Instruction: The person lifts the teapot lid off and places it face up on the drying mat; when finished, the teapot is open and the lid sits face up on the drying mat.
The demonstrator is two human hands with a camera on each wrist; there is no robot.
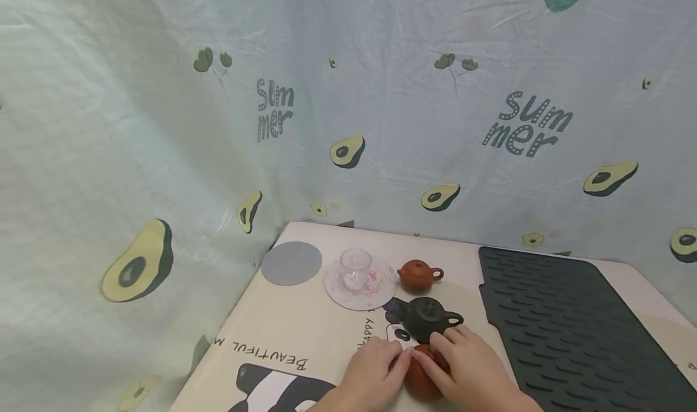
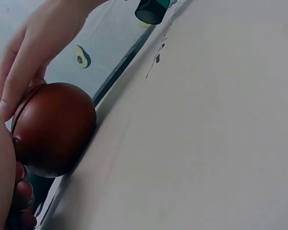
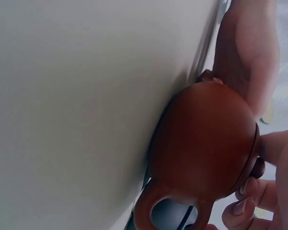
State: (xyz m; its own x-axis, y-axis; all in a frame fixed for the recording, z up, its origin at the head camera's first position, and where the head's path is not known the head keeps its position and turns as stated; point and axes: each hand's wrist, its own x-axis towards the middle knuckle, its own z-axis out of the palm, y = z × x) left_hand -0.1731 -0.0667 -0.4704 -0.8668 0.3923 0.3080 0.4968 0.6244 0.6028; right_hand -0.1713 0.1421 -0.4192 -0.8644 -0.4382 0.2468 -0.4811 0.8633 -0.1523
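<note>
Grey disc (image 1: 291, 263): beyond the left hand, to its left. Left hand (image 1: 376, 369): gripping the red teapot (image 1: 421, 384), positioned between both hands. Black teapot (image 1: 426, 318): just beyond them. Right hand (image 1: 471, 363): gripping the red teapot. Dark mat (image 1: 577, 333): to its right.

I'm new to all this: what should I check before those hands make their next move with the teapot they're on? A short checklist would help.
1. Both hands at the near teapot: ok; left hand and right hand both touch it.
2. Lid on: ok; it sits on the pot with a thin seam showing.
3. Pot upright: ok.
4. Room beyond it: not ok; the black teapot stands close behind.
5. Glass out of the way: ok; it stands on the plate, farther off.
6. Grip firm: cannot tell; some fingers are hidden.
</note>
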